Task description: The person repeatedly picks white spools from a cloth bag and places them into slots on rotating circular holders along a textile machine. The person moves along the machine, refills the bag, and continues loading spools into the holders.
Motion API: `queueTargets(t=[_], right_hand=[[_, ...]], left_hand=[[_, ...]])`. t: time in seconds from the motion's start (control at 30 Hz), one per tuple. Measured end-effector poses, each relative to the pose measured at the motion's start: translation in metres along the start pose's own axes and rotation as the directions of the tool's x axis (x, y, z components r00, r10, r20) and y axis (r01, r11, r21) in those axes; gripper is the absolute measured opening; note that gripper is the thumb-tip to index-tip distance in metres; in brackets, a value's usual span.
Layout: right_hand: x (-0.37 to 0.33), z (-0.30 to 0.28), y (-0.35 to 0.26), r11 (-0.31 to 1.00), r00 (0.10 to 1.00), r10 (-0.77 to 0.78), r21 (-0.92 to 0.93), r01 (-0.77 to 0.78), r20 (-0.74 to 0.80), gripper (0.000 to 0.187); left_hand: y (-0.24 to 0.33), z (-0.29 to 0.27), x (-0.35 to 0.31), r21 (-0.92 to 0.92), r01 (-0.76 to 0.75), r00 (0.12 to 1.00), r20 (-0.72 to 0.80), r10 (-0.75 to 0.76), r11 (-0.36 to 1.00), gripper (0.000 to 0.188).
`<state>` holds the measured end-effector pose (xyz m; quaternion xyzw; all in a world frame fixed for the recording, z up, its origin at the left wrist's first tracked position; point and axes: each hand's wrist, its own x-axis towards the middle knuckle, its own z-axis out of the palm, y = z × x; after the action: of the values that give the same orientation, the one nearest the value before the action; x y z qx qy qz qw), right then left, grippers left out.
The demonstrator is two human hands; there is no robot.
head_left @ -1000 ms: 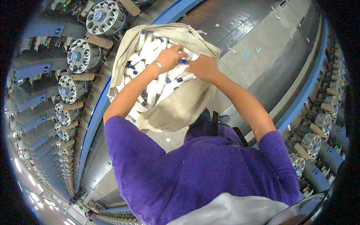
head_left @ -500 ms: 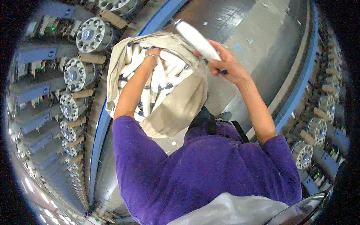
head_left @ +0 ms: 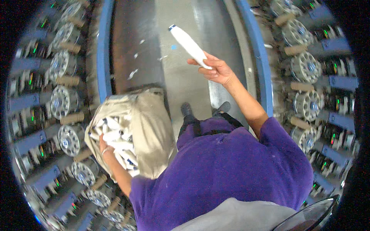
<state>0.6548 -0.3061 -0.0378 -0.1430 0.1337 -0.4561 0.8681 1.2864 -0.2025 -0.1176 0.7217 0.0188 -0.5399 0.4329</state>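
Note:
My right hand (head_left: 219, 70) is closed round the lower end of a long white yarn bobbin (head_left: 189, 45). That bobbin tilts up and to the left over the aisle, with a dark blue tip at its far end. On the left stands a beige cloth sack (head_left: 152, 127), its mouth wide and full of white yarn bobbins (head_left: 124, 148) with dark blue ends. My left hand (head_left: 104, 145) reaches into the sack against the bobbins near its left side. Its fingers are mostly hidden and blurred, so any grip there does not show.
Blue rails (head_left: 266, 77) edge the aisle floor (head_left: 175, 77) on both sides. Rows of spinning machinery with round perforated grey drums (head_left: 63, 102) and brown tubes (head_left: 72, 118) line the left and right. White fluff and a blue scrap lie on the floor.
My view has swung to look straight along the aisle, and the sack now sits lower and farther left. My left hand remains inside it; my right still holds a bobbin.

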Motion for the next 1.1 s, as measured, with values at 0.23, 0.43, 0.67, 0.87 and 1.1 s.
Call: queueTargets(t=[0.23, 0.43, 0.67, 0.87, 1.1], right_hand=[[-0.113, -0.048, -0.016, 0.95, 0.927, -0.15, -0.309, 0.039, -0.344, 0.055], [-0.204, -0.074, -0.003, 0.976, 0.77, -0.109, -0.216, -0.038, -0.628, 0.056], [-0.21, -0.07, 0.033, 0.967, 0.647, -0.105, -0.23, -0.111, -0.756, 0.052], [-0.167, -0.056, 0.055, 0.933, 0.672, -0.254, -0.359, -0.019, -0.695, 0.065], [-0.182, -0.059, 0.031, 0.974, 0.801, -0.206, -0.041, 0.222, -0.562, 0.051]], left_hand=[[-0.005, 0.017, 0.054, 0.734, -0.327, 0.94, 0.188, 0.284, 0.595, 0.057], [0.002, 0.12, 0.015, 0.993, -0.111, 0.985, 0.114, 0.126, -0.035, 0.051], [0.004, 0.082, 0.008, 0.967, -0.246, 0.969, 0.246, -0.011, -0.059, 0.05], [0.027, 0.057, -0.052, 0.936, -0.338, 0.94, 0.34, -0.005, 0.094, 0.043], [0.063, 0.192, -0.201, 0.631, -0.512, 0.843, 0.498, 0.202, 0.582, 0.054]])
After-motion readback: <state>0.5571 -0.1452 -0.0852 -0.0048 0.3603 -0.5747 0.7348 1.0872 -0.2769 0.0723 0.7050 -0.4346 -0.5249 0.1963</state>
